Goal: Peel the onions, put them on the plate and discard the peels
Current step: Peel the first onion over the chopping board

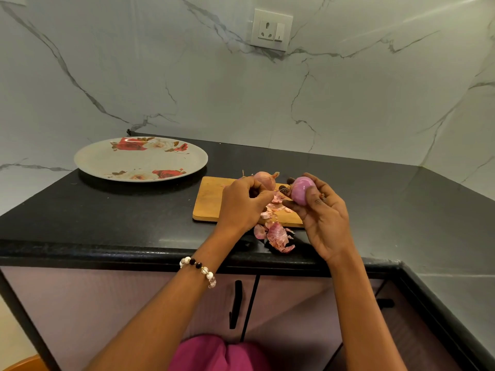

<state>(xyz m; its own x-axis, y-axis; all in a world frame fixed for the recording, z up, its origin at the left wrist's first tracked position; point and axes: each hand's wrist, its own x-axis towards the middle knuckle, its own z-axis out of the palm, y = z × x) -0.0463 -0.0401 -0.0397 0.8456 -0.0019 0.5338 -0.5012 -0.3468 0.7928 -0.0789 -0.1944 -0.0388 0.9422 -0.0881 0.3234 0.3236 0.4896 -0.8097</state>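
My right hand [322, 218] grips a glossy pink peeled onion [300, 189] above the wooden cutting board [207, 203]. Just left of it, my left hand [241, 203] has its fingers curled and pinches a thin strip of peel. An unpeeled onion [263, 179] with dry pinkish skin lies on the board behind my hands. Loose peels [276, 235] are scattered on the board and on the counter in front of it. The floral plate [107, 159] sits at the back left with nothing on it.
The black countertop [120, 218] meets a marble wall behind and turns a corner on the right. A wall socket [271, 29] is high above. Cabinet doors with black handles [235, 303] stand below the counter edge.
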